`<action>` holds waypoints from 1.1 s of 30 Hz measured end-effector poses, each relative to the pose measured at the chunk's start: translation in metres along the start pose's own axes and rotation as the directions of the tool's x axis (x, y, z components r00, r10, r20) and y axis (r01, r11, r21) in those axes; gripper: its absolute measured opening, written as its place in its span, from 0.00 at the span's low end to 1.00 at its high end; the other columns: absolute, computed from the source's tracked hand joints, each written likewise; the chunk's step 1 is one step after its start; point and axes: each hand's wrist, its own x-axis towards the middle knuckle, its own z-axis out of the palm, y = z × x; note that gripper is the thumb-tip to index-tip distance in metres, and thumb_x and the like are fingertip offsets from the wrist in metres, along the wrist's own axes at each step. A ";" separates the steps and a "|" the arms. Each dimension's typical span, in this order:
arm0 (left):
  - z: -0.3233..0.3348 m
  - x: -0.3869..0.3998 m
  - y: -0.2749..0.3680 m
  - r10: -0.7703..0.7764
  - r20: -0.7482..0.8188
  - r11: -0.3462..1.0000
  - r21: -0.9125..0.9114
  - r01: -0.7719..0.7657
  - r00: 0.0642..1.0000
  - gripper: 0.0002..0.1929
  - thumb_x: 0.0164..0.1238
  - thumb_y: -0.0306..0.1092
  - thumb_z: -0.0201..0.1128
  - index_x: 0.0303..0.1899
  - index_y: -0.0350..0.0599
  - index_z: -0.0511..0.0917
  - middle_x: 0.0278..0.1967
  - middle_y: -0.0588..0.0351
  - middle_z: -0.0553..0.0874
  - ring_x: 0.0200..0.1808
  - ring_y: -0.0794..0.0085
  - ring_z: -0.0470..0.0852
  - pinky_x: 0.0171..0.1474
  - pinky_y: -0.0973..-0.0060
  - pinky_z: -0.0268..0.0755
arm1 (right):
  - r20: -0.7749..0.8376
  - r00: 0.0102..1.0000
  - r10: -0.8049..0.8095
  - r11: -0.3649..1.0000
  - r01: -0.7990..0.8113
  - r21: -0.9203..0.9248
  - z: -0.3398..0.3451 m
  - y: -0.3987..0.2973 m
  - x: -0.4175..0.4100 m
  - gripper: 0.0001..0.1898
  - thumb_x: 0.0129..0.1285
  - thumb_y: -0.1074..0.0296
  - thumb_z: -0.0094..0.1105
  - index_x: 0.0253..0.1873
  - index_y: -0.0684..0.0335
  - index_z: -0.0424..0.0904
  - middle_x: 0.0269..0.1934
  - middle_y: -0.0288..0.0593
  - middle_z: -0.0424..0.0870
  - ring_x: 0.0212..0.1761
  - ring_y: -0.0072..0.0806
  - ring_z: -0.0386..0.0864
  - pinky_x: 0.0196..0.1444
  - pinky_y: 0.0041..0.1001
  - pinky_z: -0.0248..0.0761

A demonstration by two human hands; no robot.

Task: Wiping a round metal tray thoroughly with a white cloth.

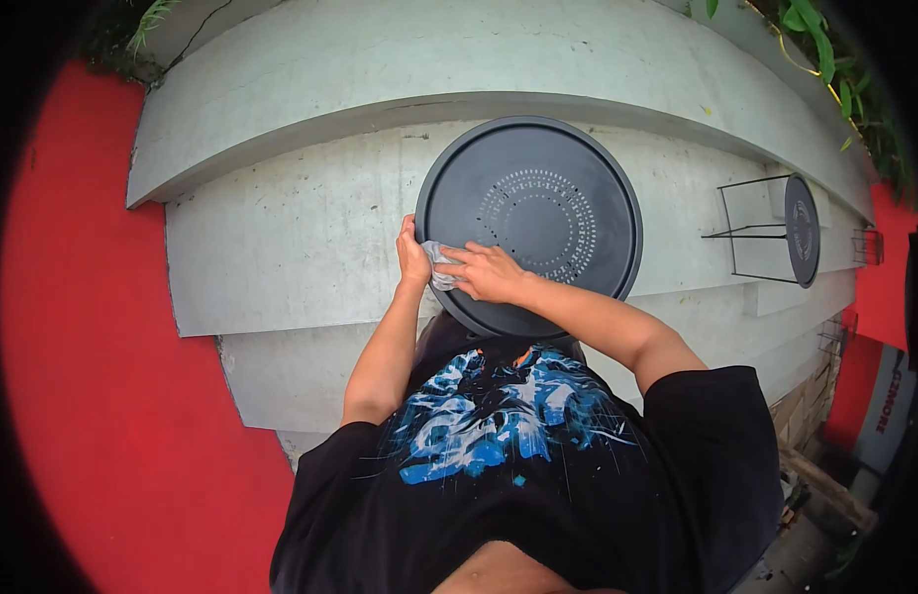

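A round dark grey table top [533, 223] with a raised rim and rings of small perforations lies in front of me. My left hand [413, 256] grips its rim at the left side. A crumpled light grey cloth [443, 267] lies on the lower left of the surface, just inside the rim. My right hand [489, 273] presses on this cloth with spread fingers, its forearm crossing the lower part of the round top. What supports the round top underneath is hidden.
Wide concrete steps [295, 237] run around me, with a red surface [95, 334] on the left. A similar round-topped table [802, 230] with thin black metal legs stands at the right. Green plants [823, 44] hang at the upper right. Wooden planks [827, 482] lie at the lower right.
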 end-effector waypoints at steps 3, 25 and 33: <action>-0.004 0.001 -0.009 0.062 -0.009 0.969 0.242 -0.057 0.998 0.26 0.82 0.46 0.32 0.48 0.38 0.78 0.46 0.49 0.84 0.50 0.65 0.80 0.59 0.66 0.69 | 0.045 0.999 -0.025 0.999 0.027 -0.029 0.003 0.010 0.006 0.23 0.64 0.61 0.67 0.65 0.41 0.80 0.69 0.40 0.75 0.57 0.43 0.81 0.50 0.42 0.83; 0.009 -0.005 0.038 -0.055 -0.090 0.827 0.554 0.096 0.994 0.23 0.77 0.49 0.59 0.46 0.31 0.77 0.23 0.37 0.83 0.30 0.42 0.85 0.38 0.52 0.74 | -0.498 0.403 0.767 0.507 -0.858 0.086 -0.087 0.178 -0.068 0.24 0.68 0.56 0.65 0.68 0.40 0.72 0.62 0.42 0.76 0.62 0.46 0.78 0.58 0.48 0.75; 0.011 -0.007 0.042 -0.110 -0.071 0.797 0.589 0.131 0.991 0.29 0.77 0.58 0.55 0.49 0.32 0.74 0.34 0.29 0.86 0.40 0.34 0.86 0.47 0.48 0.77 | -0.668 0.222 0.710 0.419 -0.896 0.148 -0.056 0.172 -0.057 0.34 0.65 0.50 0.67 0.73 0.50 0.67 0.66 0.52 0.71 0.70 0.48 0.64 0.69 0.53 0.59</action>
